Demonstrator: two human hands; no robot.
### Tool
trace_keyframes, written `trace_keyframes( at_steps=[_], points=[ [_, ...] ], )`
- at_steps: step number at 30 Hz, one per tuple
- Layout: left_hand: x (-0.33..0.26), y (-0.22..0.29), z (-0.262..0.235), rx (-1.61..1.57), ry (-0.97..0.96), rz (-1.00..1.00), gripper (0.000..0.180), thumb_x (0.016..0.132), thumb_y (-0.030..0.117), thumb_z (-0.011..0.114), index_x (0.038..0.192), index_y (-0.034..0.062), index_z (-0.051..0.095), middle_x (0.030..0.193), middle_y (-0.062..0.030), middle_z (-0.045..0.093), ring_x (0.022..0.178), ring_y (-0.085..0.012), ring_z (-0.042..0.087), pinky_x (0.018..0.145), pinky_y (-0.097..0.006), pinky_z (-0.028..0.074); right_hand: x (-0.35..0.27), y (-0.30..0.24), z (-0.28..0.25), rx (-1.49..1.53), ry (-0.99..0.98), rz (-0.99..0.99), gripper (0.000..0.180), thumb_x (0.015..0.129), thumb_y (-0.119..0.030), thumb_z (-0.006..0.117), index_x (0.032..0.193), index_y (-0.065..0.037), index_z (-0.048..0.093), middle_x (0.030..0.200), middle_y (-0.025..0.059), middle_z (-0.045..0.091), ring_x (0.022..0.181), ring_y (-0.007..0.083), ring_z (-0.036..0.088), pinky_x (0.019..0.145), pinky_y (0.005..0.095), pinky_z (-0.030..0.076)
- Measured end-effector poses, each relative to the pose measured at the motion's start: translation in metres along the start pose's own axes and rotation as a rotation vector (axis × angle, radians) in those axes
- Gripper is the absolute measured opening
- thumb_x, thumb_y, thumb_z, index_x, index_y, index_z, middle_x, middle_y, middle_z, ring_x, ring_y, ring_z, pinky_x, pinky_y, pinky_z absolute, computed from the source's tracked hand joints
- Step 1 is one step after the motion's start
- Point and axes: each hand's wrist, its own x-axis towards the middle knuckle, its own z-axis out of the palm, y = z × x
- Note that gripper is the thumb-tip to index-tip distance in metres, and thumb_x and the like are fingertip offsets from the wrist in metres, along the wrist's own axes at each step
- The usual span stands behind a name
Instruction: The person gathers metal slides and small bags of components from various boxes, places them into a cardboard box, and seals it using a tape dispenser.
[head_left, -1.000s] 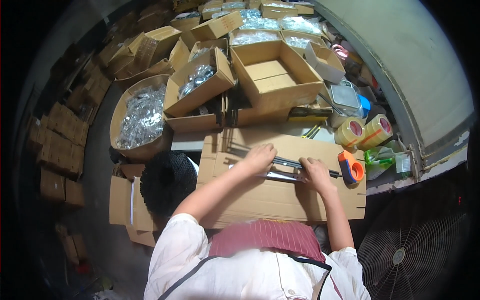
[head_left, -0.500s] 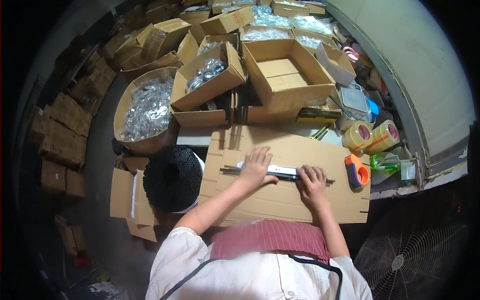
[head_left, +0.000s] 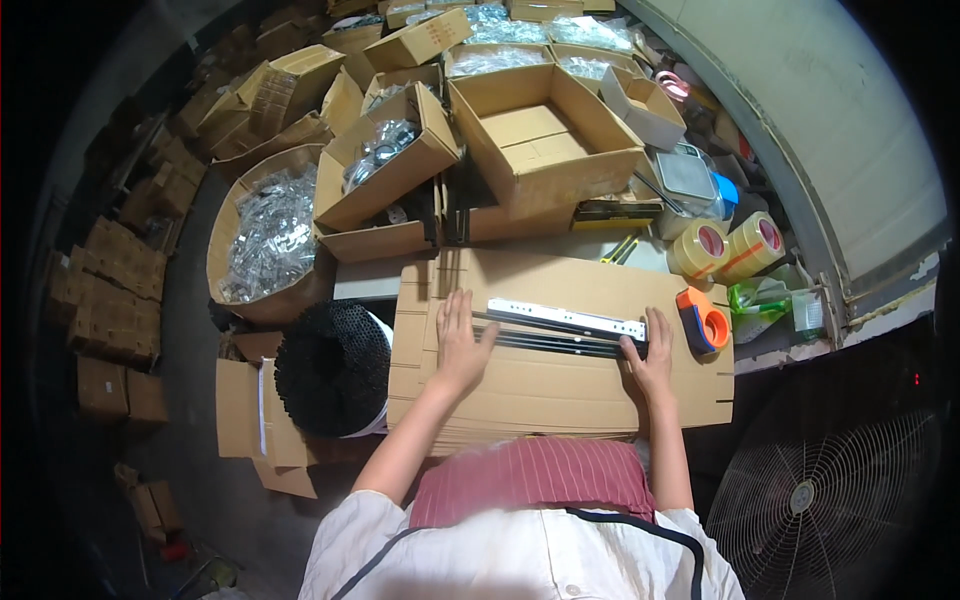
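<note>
Several drawer slide rails lie side by side on a stack of flat cardboard (head_left: 560, 400). A silver-white rail (head_left: 565, 318) with small holes is the farthest, and dark rails (head_left: 560, 344) lie nearer me. My left hand (head_left: 462, 348) is at their left end, fingers stretched out and thumb pointing toward the rails. At the right end my right hand (head_left: 652, 358) has its fingers extended, the thumb touching the rail ends. Neither hand is closed around anything.
An orange-and-blue tape dispenser (head_left: 703, 322) lies on the cardboard's right side. Beyond stand clear tape rolls (head_left: 698, 250), a yellow-black cutter (head_left: 620, 250), an open carton (head_left: 600, 165) and a box of bagged parts (head_left: 270, 235). A bundle of black strips (head_left: 335, 370) stands at left, a fan (head_left: 800, 497) lower right.
My hands have moved apart from on top of the rails to their two ends. The rails, bunched and partly covered before, now lie spread in view. The whole view has shifted slightly.
</note>
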Motion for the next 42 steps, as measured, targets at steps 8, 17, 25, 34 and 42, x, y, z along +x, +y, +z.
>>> trace_keyframes(
  at_steps=[8,17,25,34,42],
  points=[
    [0.012,0.009,-0.023,-0.110,-0.258,0.091,0.088,0.082,0.029,0.078,0.153,-0.0008,0.035,0.161,-0.0270,0.029,0.151,-0.0437,0.027,0.125,-0.050,0.023,0.011,0.012,-0.032,0.082,-0.206,-0.148,0.078,0.075,-0.036,0.086,0.140,-0.003,0.057,0.148,0.0231,0.050,0.136,0.0412,0.048,0.112,0.0480,0.043],
    [0.012,0.017,-0.014,-0.175,-0.132,0.211,0.056,0.082,0.006,0.073,0.136,0.0068,0.060,0.143,-0.0197,0.053,0.133,-0.0419,0.050,0.113,-0.047,0.042,0.033,0.005,-0.029,0.089,-0.213,-0.154,0.067,0.076,-0.025,0.080,0.134,0.000,0.061,0.133,0.0236,0.059,0.123,0.0409,0.056,0.105,0.0454,0.047],
    [0.011,0.001,-0.038,-0.071,-0.043,0.171,0.053,0.082,0.010,0.075,0.134,0.0067,0.062,0.135,-0.0167,0.058,0.128,-0.0357,0.055,0.109,-0.044,0.045,0.008,0.000,-0.008,0.141,-0.147,-0.093,0.065,0.078,-0.025,0.080,0.134,-0.001,0.060,0.131,0.0223,0.059,0.124,0.0419,0.055,0.107,0.0489,0.043],
    [0.187,-0.087,-0.149,-1.697,0.070,-0.800,0.071,0.095,0.031,0.074,0.139,-0.0131,0.039,0.139,-0.0236,0.054,0.124,-0.0338,0.059,0.102,-0.043,0.053,0.001,-0.049,-0.026,0.181,0.021,-0.103,0.068,0.088,-0.011,0.072,0.148,0.003,0.043,0.140,0.0256,0.053,0.129,0.0424,0.053,0.110,0.0474,0.041],
    [0.278,-0.077,-0.095,-1.901,0.097,-1.055,0.070,0.078,0.045,0.082,0.135,0.0140,0.054,0.141,-0.0157,0.050,0.129,-0.0372,0.044,0.110,-0.061,0.034,-0.051,-0.068,-0.030,0.261,0.072,0.081,0.069,0.091,-0.006,0.068,0.152,0.002,0.037,0.144,0.0200,0.050,0.105,0.0281,0.063,0.093,0.0388,0.053]
  ],
)
